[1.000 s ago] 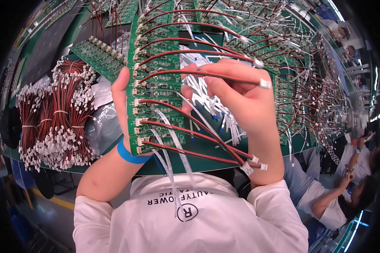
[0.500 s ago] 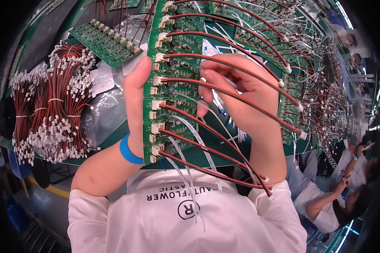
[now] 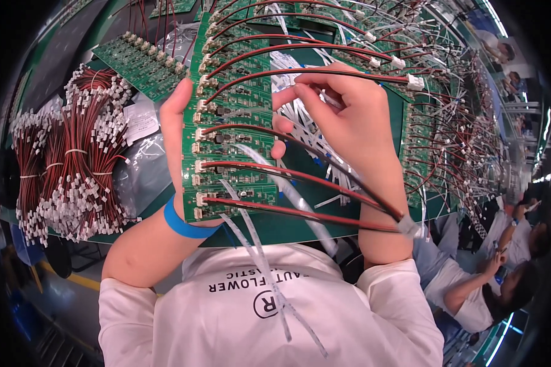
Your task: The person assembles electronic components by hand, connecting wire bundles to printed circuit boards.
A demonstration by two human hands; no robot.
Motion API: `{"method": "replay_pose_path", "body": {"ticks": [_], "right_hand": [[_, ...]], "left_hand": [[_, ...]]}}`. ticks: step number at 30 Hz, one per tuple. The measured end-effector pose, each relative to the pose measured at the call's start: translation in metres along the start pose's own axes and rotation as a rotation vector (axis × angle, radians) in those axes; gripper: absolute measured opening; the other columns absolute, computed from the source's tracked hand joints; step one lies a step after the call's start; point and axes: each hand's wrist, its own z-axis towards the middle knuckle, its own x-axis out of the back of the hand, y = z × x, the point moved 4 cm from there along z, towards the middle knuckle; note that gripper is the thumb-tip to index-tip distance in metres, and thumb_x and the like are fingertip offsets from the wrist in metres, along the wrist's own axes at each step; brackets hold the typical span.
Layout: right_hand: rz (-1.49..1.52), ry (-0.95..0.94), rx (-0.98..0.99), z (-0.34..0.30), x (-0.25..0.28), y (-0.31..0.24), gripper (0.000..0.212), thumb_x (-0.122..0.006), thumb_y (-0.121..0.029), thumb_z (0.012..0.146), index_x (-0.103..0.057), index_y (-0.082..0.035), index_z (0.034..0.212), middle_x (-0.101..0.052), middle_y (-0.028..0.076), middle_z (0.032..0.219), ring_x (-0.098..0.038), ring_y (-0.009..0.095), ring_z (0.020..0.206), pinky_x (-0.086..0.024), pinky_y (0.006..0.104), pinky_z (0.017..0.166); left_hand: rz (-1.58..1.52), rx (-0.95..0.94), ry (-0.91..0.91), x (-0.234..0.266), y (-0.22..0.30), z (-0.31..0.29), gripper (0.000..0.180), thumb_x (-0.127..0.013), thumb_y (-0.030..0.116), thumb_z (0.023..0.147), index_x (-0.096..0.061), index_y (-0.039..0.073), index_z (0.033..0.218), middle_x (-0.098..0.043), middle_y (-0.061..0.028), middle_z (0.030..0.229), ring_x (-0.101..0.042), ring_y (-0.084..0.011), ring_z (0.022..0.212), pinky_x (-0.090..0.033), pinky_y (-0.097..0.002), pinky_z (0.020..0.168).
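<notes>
My left hand (image 3: 172,131) grips a long green circuit board panel (image 3: 232,147) by its left edge, thumb along the side and the other fingers hidden behind. Red-and-black wires (image 3: 257,131) run rightward from white sockets on that edge, with white plugs (image 3: 416,82) on their free ends. Flat white ribbon cables (image 3: 251,235) hang from the panel over my shirt. My right hand (image 3: 349,116) is at the right edge, thumb and forefinger pinched together just under one wire; what they hold is unclear. Its lower fingertips meet the board edge.
Tied bundles of red-and-black wires (image 3: 79,153) lie at the left on clear plastic bags (image 3: 147,177). Another wired board (image 3: 141,66) lies beyond them. Wired boards with many loose plugs (image 3: 453,134) crowd the right; white ribbon cables (image 3: 294,116) lie behind my right hand. People sit far right.
The panel and both hands have shifted left, and the panel's lower end has risen a little. The wires have swung and spread. My right thumb and forefinger have come away from the panel's edge.
</notes>
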Motion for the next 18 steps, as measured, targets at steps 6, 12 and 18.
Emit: {"method": "replay_pose_path", "body": {"ticks": [6, 12, 18], "right_hand": [[0.431, 0.029, -0.301, -0.003, -0.001, 0.000, 0.006, -0.058, -0.002, 0.076, -0.060, 0.003, 0.080, -0.065, 0.008, 0.076, -0.060, 0.012, 0.063, -0.045, 0.0247, 0.053], [0.413, -0.093, -0.359, -0.007, -0.005, 0.014, 0.011, -0.060, -0.003, 0.077, -0.059, 0.002, 0.087, -0.063, 0.006, 0.077, -0.058, 0.010, 0.068, -0.046, 0.0226, 0.061], [0.118, -0.077, -0.119, -0.001, -0.009, 0.003, 0.006, -0.058, -0.003, 0.074, -0.060, -0.005, 0.079, -0.059, 0.010, 0.072, -0.058, 0.024, 0.065, -0.046, 0.0320, 0.056]], "left_hand": [[-0.007, 0.048, -0.013, 0.003, 0.001, 0.000, 0.069, -0.028, 0.054, 0.083, -0.040, -0.002, 0.122, -0.050, -0.0255, 0.115, -0.061, -0.0304, 0.075, -0.054, -0.0365, 0.058], [0.001, 0.008, 0.060, -0.003, 0.001, 0.000, 0.069, -0.028, 0.054, 0.083, -0.042, -0.002, 0.119, -0.051, -0.0244, 0.113, -0.061, -0.0303, 0.071, -0.053, -0.0361, 0.061], [-0.012, 0.069, 0.113, 0.005, 0.004, -0.003, 0.070, -0.029, 0.056, 0.082, -0.046, -0.002, 0.115, -0.055, -0.0257, 0.107, -0.061, -0.0309, 0.071, -0.053, -0.0378, 0.064]]}}
